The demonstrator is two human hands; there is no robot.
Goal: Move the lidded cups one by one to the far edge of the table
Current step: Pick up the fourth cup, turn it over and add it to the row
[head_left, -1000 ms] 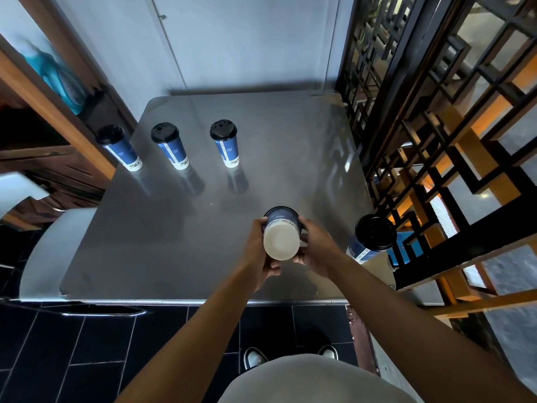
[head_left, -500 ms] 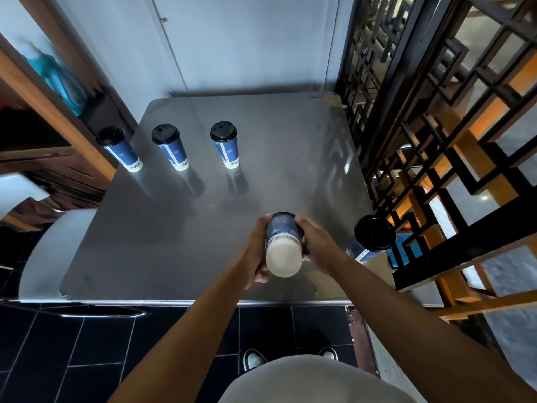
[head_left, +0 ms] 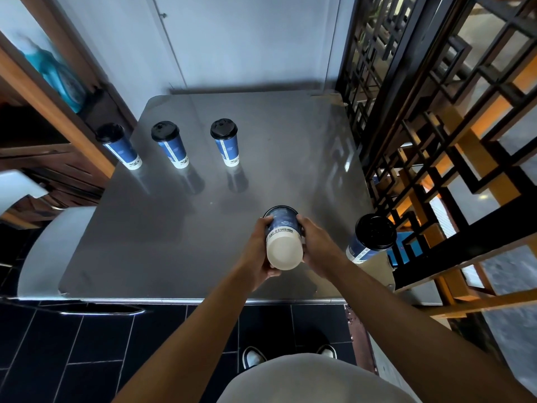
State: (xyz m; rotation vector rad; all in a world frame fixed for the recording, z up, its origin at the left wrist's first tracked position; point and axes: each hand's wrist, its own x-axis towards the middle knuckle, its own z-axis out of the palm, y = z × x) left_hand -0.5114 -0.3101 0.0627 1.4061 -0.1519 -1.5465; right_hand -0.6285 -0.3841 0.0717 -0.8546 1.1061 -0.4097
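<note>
A blue paper cup (head_left: 282, 237) is held tipped over above the steel table (head_left: 180, 242), its pale base facing me and its lid end hidden. My left hand (head_left: 260, 251) grips its left side and my right hand (head_left: 318, 245) its right side. Three upright blue cups with black lids stand in a row at the left: the left one (head_left: 117, 145), the middle one (head_left: 170, 144) and the right one (head_left: 226, 142). Another lidded cup (head_left: 370, 238) stands at the table's near right edge.
A black and wooden lattice screen (head_left: 436, 135) runs along the table's right side. Wooden shelving (head_left: 52, 123) borders the left, and a pale wall closes the far side. A grey curved seat (head_left: 43, 248) sits at the near left. Dark floor tiles and my shoes lie below.
The held cup has tilted further, its base swinging down toward me while more of its blue side shows. Both hands kept their grip and shifted slightly toward the near edge.
</note>
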